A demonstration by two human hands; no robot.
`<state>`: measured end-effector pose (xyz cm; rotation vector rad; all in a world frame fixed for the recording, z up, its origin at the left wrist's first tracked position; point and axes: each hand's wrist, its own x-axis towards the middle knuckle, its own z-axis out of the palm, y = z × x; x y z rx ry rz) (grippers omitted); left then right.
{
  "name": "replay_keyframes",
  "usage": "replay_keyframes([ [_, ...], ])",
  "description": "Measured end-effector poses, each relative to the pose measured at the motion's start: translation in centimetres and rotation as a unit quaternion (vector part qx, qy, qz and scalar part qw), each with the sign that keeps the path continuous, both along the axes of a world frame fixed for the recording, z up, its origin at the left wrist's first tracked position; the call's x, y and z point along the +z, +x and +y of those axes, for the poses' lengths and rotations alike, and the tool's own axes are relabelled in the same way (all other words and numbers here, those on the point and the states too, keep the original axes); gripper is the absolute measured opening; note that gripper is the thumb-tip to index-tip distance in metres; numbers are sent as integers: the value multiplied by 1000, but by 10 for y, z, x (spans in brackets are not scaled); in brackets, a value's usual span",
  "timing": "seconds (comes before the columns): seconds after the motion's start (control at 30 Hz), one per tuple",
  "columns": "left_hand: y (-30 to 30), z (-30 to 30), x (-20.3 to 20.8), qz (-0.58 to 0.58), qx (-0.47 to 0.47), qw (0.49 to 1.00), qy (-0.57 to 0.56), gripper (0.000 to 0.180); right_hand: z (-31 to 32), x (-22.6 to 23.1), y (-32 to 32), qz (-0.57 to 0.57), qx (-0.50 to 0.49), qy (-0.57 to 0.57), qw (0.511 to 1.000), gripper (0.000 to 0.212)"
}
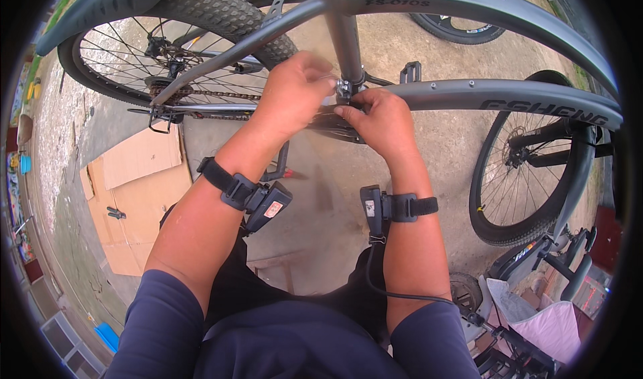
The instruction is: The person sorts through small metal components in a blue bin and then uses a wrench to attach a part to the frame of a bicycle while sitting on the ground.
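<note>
Concrete (445,144) lies below; both hands (299,92) (383,121) curl at the bike clamp (344,89), grip unclear; slipping could scrape them.

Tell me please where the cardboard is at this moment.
In the head view, the cardboard lies on the ground, left of the left forearm, below the rear wheel.

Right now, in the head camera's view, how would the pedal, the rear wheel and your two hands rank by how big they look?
1. Rear wheel, clearly largest
2. Left hand and right hand, too alike to rank
3. Pedal
</note>
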<state>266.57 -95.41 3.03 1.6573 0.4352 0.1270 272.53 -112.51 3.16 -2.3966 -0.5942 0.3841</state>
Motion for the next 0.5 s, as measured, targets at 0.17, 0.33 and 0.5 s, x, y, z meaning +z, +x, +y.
replay_keyframes([
  [0.17, -1, 0, -1, -8, 10, 1000, -5, 31, 6, 26, -7, -40, -18, 1, 999, 30],
  [0.33, -2, 0, 1, 5, 7, 999, -43, 34, 8, 20, -7, -23, -18, 127, 991, 24],
  [0.5, -2, 1, 3, 23, -5, 999, -40, 37, 7, 1, -3, -11, -14, 195, 981, 21],
])
